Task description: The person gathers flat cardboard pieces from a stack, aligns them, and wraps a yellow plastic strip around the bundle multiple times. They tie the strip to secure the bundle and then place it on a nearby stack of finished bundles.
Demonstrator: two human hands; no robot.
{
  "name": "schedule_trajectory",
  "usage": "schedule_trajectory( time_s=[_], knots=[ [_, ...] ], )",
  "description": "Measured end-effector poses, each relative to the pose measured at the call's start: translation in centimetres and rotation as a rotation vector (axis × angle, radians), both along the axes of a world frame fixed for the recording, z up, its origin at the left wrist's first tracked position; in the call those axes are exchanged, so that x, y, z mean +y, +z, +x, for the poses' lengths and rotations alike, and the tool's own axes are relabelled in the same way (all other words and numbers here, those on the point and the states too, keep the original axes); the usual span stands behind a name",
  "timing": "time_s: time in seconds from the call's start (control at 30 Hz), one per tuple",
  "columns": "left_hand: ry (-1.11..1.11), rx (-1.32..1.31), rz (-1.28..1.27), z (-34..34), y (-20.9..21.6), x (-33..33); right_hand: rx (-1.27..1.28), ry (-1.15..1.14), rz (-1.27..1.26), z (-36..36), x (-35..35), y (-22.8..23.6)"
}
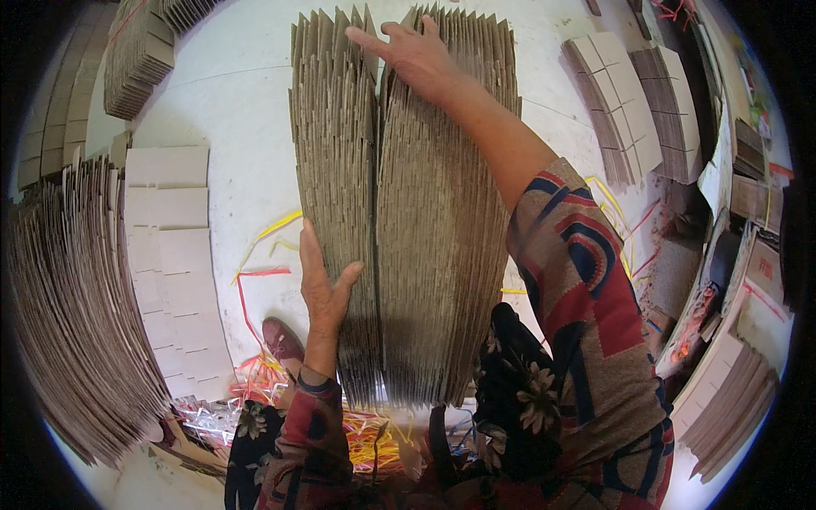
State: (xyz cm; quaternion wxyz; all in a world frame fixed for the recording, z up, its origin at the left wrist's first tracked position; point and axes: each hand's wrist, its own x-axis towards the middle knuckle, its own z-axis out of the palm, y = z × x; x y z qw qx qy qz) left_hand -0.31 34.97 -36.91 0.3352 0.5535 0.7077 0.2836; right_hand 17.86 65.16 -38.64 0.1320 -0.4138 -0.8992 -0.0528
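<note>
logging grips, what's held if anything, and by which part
A hold can't be confirmed: left hand rests on the outer side of the left stack, right hand over the far end of the right stack.

On the white floor (pixel 255 119), there is room to pass between overlapping tan cardboard sheets (pixel 174 255) toward its left edge and the central brown cardboard stacks (pixel 433 229); thin yellow plastic strapping (pixel 270 228) lies in that lane.
</note>
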Motion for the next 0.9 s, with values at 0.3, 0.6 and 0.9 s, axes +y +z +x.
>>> schedule_trajectory(
  time_s=[0.3,0.6,0.9],
  knots=[
    [0.012,-0.051,0.009,-0.4,-0.3,-0.1,-0.018,0.063,0.046,-0.6,0.2,0.6],
    [0.111,-0.286,-0.005,-0.2,0.3,-0.2,-0.211,0.052,-0.070,-2.5,0.4,1.9],
    [0.067,-0.232,0.016,0.0,0.5,0.0,-0.278,0.115,0.020,-3.2,1.7,0.8]
  ],
)
